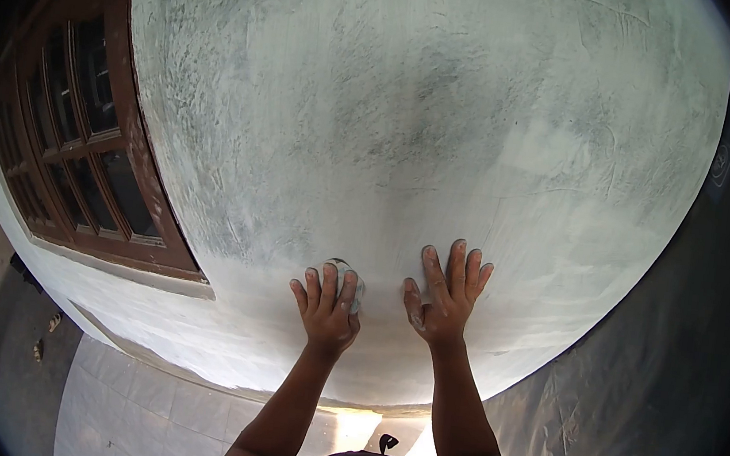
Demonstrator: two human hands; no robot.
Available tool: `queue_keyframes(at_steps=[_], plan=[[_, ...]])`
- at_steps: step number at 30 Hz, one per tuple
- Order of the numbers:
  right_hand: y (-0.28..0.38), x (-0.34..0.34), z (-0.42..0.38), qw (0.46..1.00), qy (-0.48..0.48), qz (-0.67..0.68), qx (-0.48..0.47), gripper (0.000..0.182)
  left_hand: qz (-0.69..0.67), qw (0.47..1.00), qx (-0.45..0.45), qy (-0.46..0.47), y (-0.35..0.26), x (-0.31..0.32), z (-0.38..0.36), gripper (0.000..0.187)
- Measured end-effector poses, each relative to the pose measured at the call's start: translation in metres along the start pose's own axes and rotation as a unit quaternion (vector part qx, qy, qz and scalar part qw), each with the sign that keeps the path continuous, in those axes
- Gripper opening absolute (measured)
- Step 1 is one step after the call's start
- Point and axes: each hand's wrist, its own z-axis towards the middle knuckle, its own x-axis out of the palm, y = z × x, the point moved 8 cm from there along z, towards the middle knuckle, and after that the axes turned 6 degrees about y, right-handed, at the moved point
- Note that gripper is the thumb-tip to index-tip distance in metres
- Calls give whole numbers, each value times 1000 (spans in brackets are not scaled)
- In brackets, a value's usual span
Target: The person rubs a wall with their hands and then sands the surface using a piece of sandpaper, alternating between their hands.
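Note:
A pale, plastered wall (427, 145) with darker rough patches fills the middle of the head view. My left hand (328, 309) presses a small rounded piece of sandpaper or pad (358, 290) against the wall's lower part; most of that piece is hidden under the fingers. To its right, my right hand (447, 294) lies on the wall with its fingers spread and nothing visible in it. Whitish dust covers the fingertips of both hands.
A brown wooden window frame (128, 25) with dark glass panes is on the left. Below are pale floor tiles (151, 397). A dark sheet (575, 428) hangs or lies at the right. Small objects and a plant are on the ground far left.

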Motion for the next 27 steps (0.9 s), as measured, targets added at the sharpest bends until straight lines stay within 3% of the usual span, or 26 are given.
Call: queue_keyframes(at_steps=[6, 12, 15, 18, 20, 22, 25, 27], plan=[[-2, 4, -4, 1000, 3, -6, 13, 47, -29, 998, -56, -26, 26, -45, 126, 44], [-1, 3, -3, 1000, -4, -6, -3, 46, -22, 999, -10, -28, 6, 4, -6, 45], [-1, 1, -2, 1000, -8, -6, -3, 46, -14, 1000, 3, 1, 10, -11, 37, 51], [2, 0, 0, 1000, -13, -5, -22, 46, -55, 998, -41, -10, 24, -46, 122, 50], [3, 0, -1, 1000, -15, -8, -20, 46, -48, 998, -46, -17, 28, -45, 126, 49], [2, 0, -1, 1000, -9, -11, -22, 46, -53, 996, -69, -24, 26, -38, 106, 49], [1, -1, -1, 1000, -2, -3, -17, 46, -53, 996, -59, -40, 12, -4, 14, 48], [1, -1, -2, 1000, -6, -1, -15, 46, -7, 1000, -17, -12, 0, -2, 3, 50]])
